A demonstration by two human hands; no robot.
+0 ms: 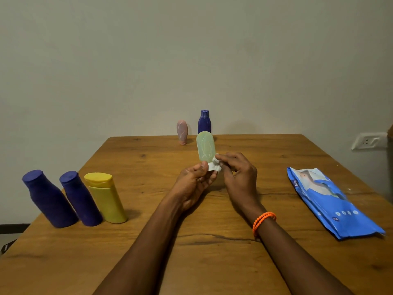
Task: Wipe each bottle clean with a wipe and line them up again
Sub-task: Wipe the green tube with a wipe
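A pale green, see-through plastic bottle with a rounded top [205,147] is held up above the middle of the brown wooden table [212,262]. The left hand [194,185] grips the bottle at its bottom end, with the thumb and fingers curled round it. The right hand [239,173] pinches a small, crumpled white wipe [215,164] and presses it on the low part of the bottle, just above the left hand's thumb. The two hands are close together, almost touching. An orange beaded band [263,221] goes round the right wrist. On the left side of the table three bottles stand in a row, close beside each other. Two are dark blue plastic bottles with narrow necks and flat caps, one at the far left [50,199] and one next to it [80,199]. The third is a yellow plastic bottle with a wide flat lid [106,196]. At the far edge of the table stand a small pink bottle with a rounded top [182,132] and another dark blue bottle [204,122], just beside each other near the wall. On the right lies a flat, shiny blue pack of wipes [331,203], soft and a bit crinkled. The table top is smooth wood with dark lines and knots.
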